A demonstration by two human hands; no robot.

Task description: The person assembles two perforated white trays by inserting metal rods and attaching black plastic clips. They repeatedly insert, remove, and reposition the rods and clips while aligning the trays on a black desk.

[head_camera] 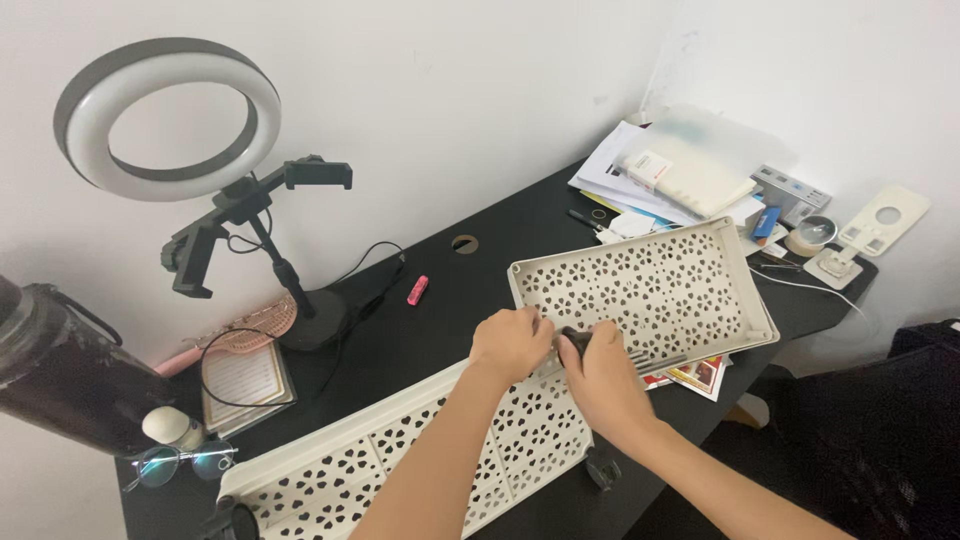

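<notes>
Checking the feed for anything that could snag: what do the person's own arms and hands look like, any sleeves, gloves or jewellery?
Both forearms are bare as far as the view shows: no sleeves in sight. The left hand and right hand wear no gloves. No watch, bracelet or ring is visible, though the fingers are partly hidden. No cables or markings on either arm.

A black desk (455, 300) with a round cable hole (464, 244) stood against a white wall. At its far left stood a ring light on a black round-based stand (315, 315), a small pink oblong object (417, 290) lying to its right. Near left lay a small framed white card (245, 378), round-lensed spectacles (180, 463) and a dark bottle (55, 385). A long cream perforated plastic panel (400, 455) and a cream perforated tray (655, 290) spanned the middle. Stacked white papers (640, 175) and a tape roll (810, 236) occupied the far right.
</notes>
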